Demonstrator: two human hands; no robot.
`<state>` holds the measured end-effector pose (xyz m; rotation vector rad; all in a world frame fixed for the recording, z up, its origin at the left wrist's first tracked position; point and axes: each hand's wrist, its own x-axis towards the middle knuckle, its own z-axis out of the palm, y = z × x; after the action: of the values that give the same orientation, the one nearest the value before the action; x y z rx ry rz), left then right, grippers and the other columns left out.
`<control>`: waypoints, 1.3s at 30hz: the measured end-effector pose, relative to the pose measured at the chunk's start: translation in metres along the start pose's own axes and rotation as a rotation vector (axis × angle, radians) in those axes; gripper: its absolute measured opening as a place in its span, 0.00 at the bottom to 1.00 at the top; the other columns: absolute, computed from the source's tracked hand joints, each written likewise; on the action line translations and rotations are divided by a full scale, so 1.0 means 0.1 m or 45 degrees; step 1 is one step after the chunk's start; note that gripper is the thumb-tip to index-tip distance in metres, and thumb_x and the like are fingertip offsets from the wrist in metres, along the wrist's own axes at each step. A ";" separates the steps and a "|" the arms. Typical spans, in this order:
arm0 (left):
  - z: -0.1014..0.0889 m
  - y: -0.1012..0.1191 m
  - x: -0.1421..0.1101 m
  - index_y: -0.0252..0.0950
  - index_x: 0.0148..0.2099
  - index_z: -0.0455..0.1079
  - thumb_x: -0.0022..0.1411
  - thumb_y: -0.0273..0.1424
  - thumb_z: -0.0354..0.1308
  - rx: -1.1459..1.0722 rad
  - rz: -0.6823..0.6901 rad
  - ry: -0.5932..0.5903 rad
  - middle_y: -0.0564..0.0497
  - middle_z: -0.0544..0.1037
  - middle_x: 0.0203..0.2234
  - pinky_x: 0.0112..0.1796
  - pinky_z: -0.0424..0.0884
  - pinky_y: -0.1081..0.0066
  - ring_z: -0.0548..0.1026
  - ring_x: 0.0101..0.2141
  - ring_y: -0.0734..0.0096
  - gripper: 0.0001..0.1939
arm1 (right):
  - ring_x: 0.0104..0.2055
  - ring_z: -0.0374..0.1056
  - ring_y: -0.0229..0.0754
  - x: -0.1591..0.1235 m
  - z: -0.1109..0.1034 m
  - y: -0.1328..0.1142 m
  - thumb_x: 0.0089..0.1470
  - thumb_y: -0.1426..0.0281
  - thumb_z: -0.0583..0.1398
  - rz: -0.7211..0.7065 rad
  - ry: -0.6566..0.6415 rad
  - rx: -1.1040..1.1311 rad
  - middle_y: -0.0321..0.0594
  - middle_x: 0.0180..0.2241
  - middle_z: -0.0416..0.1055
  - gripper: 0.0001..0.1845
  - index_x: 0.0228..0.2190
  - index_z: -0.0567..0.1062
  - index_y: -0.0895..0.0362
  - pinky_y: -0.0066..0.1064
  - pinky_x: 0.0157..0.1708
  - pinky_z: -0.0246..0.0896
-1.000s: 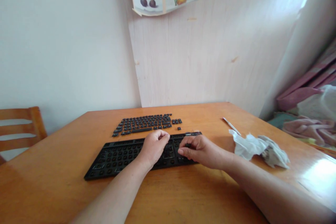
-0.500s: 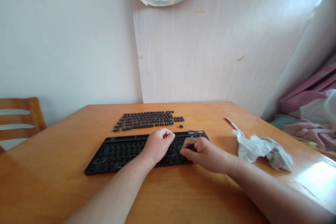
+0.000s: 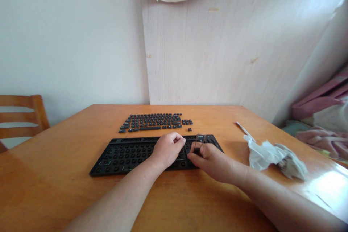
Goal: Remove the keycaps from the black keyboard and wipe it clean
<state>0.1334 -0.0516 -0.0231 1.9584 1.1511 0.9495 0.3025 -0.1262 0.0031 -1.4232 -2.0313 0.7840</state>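
A black keyboard base (image 3: 125, 154) with its key positions bare lies before me on the wooden table. My left hand (image 3: 169, 149) is over its middle-right part, thumb and fingers pinched together; whatever they hold, if anything, is hidden. Just to the right, my right hand (image 3: 205, 157) grips a keycap puller (image 3: 197, 150) by its dark handle, its thin wire loops pointing up and away. Behind the base, removed keycaps (image 3: 152, 121) are laid out in keyboard order, with a single keycap (image 3: 189, 129) set apart on the right.
On the right lie a white pen-like stick (image 3: 244, 131), a crumpled white tissue (image 3: 265, 154) and a greyish crumpled cloth or tissue (image 3: 293, 165). A wooden chair (image 3: 40, 112) stands at the left. Folded fabrics (image 3: 320, 141) are heaped beyond the table's right edge.
The keycap puller has turned in my right hand, so its wire loops now show above the fingers. My left hand stays pinched over the keyboard base. The whole view has shifted slightly.
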 end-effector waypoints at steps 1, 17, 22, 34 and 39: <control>0.00 0.00 0.00 0.38 0.31 0.74 0.59 0.40 0.54 0.010 0.005 0.001 0.50 0.79 0.27 0.35 0.67 0.68 0.75 0.32 0.64 0.13 | 0.23 0.54 0.33 -0.01 0.01 -0.01 0.57 0.68 0.55 -0.029 0.010 -0.019 0.30 0.21 0.61 0.08 0.27 0.67 0.56 0.26 0.23 0.49; 0.04 -0.03 -0.08 0.41 0.31 0.75 0.57 0.39 0.56 0.168 0.055 -0.012 0.50 0.80 0.28 0.32 0.64 0.69 0.74 0.30 0.64 0.09 | 0.18 0.57 0.33 0.04 0.06 0.12 0.56 0.63 0.57 0.174 0.198 0.174 0.31 0.16 0.64 0.14 0.22 0.66 0.56 0.25 0.19 0.48; 0.04 -0.04 -0.09 0.42 0.32 0.75 0.58 0.38 0.55 0.219 0.092 -0.005 0.51 0.80 0.28 0.32 0.63 0.69 0.74 0.30 0.63 0.09 | 0.18 0.58 0.33 0.05 0.08 0.12 0.55 0.64 0.56 0.219 0.224 0.238 0.31 0.15 0.65 0.13 0.21 0.65 0.55 0.25 0.19 0.49; 0.01 0.04 -0.12 0.41 0.32 0.75 0.59 0.39 0.55 0.217 0.088 -0.019 0.50 0.79 0.28 0.32 0.64 0.68 0.74 0.30 0.63 0.10 | 0.17 0.53 0.33 0.06 -0.10 0.16 0.55 0.62 0.57 0.231 0.447 0.377 0.31 0.15 0.61 0.15 0.21 0.67 0.56 0.26 0.19 0.46; 0.01 0.14 -0.17 0.42 0.40 0.76 0.56 0.33 0.57 0.178 0.176 -0.006 0.49 0.79 0.33 0.36 0.66 0.66 0.75 0.34 0.62 0.10 | 0.17 0.53 0.33 0.07 -0.14 0.17 0.56 0.59 0.57 0.200 0.502 0.353 0.30 0.14 0.59 0.17 0.20 0.66 0.56 0.27 0.19 0.47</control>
<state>0.1344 -0.0726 -0.0166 2.1752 1.1172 0.9565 0.3207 -0.1123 0.0010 -1.4529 -1.4697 0.7460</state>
